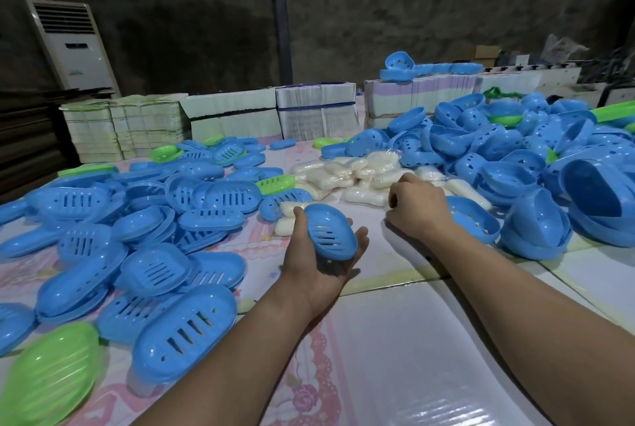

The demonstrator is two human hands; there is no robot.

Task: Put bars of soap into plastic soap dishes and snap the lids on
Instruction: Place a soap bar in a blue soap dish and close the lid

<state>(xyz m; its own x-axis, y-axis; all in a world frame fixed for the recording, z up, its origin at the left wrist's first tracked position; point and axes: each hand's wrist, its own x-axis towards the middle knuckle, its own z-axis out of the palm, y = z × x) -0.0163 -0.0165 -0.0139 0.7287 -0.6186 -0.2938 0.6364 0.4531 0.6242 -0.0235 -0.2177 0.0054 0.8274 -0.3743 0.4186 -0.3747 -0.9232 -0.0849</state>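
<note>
— So, what's in your left hand (321, 250)?

— I cradle a blue slotted soap dish (330, 232) at the frame's centre, thumb and fingers curled round its ends.

— And your right hand (417, 207)?

— Just right of centre, knuckles up, fingers curled under; whether they grip anything I cannot tell. It sits at the near edge of the wrapped soap bars (360, 178).

— The other dishes?

— Closed blue ones (185, 333) fill the left; open halves (515, 157) heap at the right.

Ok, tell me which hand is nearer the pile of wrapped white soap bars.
Right. The right hand sits at the near edge of the soap pile; the left hand is nearer the person, holding a blue slotted dish.
</note>
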